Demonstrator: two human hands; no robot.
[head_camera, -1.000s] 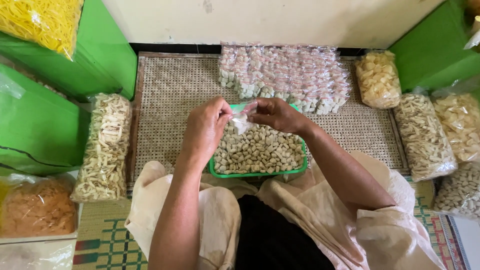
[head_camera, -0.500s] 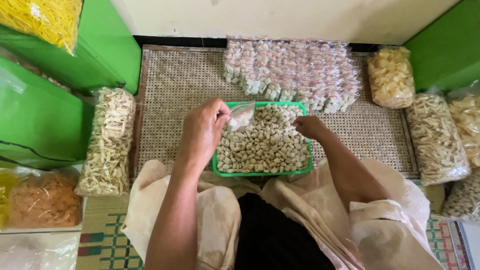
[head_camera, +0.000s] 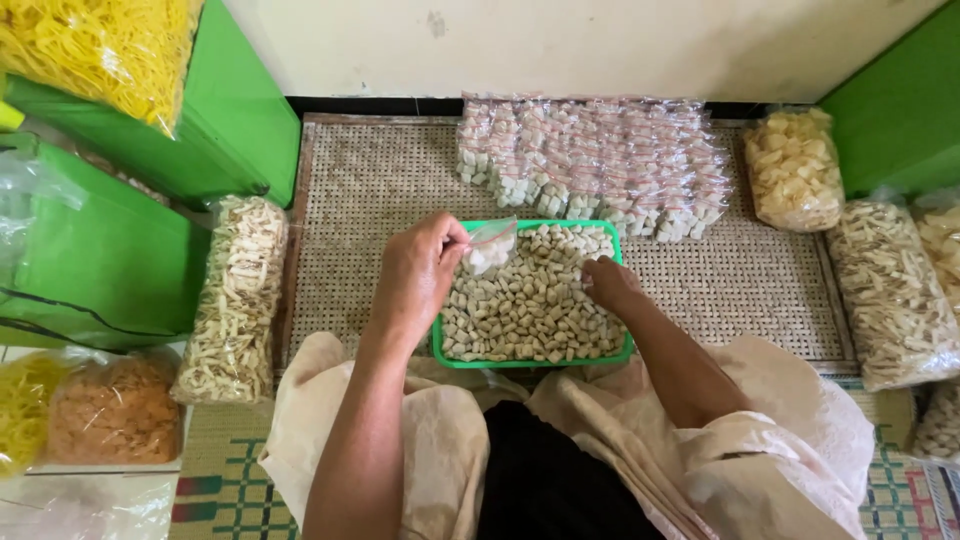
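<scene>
At the mat's near edge, a green tray (head_camera: 437, 352) brims with pale snack pieces (head_camera: 530, 305); the left hand (head_camera: 418, 275) pinches a small clear bag (head_camera: 491, 243) while the right hand (head_camera: 608, 283), fingers curled, gathers pieces. Beyond, filled packets (head_camera: 595, 160) line the far edge.

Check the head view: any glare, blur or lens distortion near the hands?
Head view: soft even light, no hard shadows; glare only on the small clear bag held by the left hand and on the packed bags; right hand over the green tray looks sharp; straight mat edges bow slightly, wide-angle.
</scene>
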